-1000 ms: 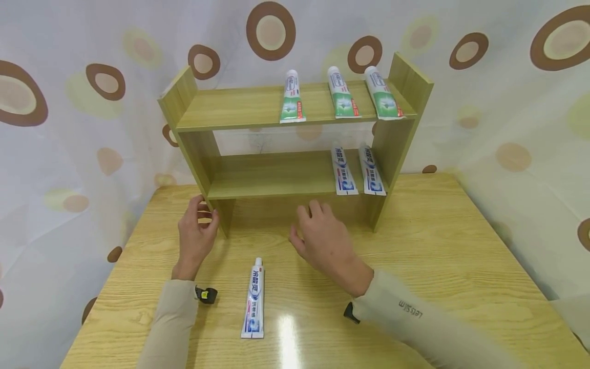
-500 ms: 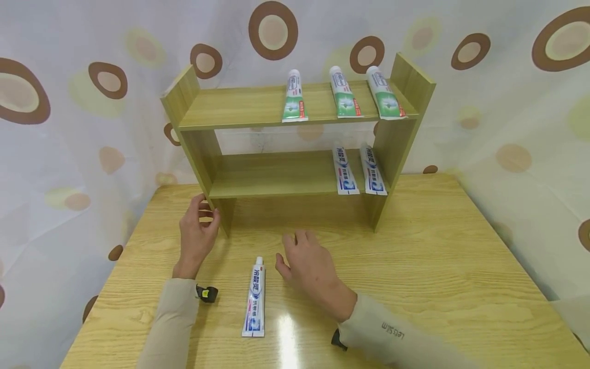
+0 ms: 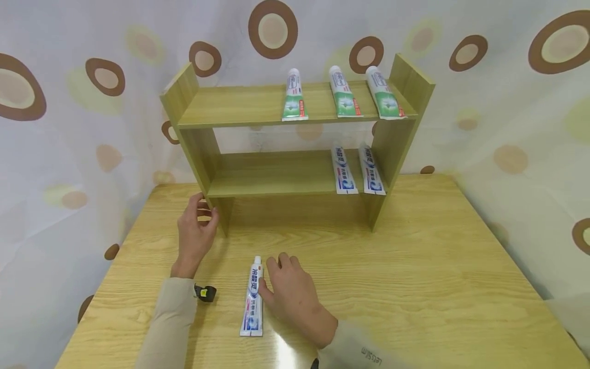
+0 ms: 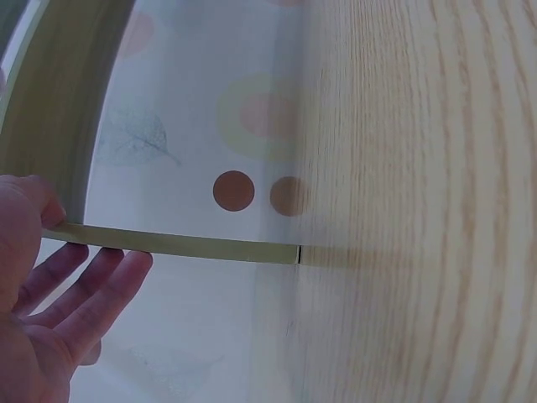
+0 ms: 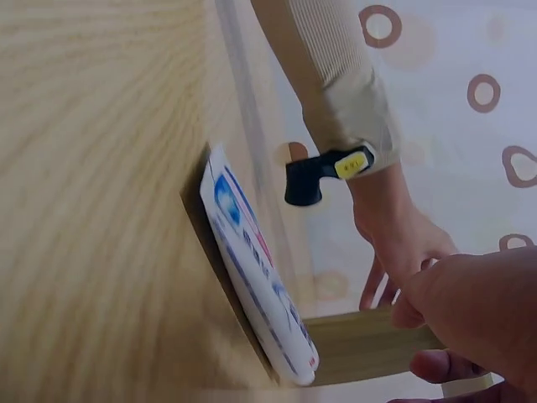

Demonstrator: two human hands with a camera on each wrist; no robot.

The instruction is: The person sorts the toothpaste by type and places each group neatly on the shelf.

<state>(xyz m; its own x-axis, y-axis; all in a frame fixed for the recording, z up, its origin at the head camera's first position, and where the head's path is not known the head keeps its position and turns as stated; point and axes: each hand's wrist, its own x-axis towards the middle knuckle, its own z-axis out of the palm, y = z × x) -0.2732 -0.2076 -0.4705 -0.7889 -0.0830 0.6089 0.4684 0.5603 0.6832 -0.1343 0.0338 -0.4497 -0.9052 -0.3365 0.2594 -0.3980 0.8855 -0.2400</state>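
Note:
My left hand (image 3: 195, 230) grips the lower left side panel of a small two-tier wooden shelf (image 3: 267, 174). In the left wrist view the thumb lies on one face of that panel (image 4: 201, 247) and the fingers on the other. A white and blue toothpaste tube (image 3: 252, 307) lies on the table, cap pointing to the shelf. Just right of it hovers my right hand (image 3: 292, 294), fingers loosely bent and holding nothing, thumb overlapping the tube's edge in the head view. In the right wrist view the tube (image 5: 256, 269) is apart from the right hand (image 5: 487, 311).
Three green and white toothpaste tubes (image 3: 343, 97) lie on the right of the upper tier. Two white and blue tubes (image 3: 343, 171) lie at the right of the lower tier. The wooden table (image 3: 438, 277) extends to both sides, with a patterned curtain (image 3: 507, 102) behind.
My right hand has moved down and left, from in front of the shelf's lower tier to beside the toothpaste tube on the table. The left hand has stayed on the panel.

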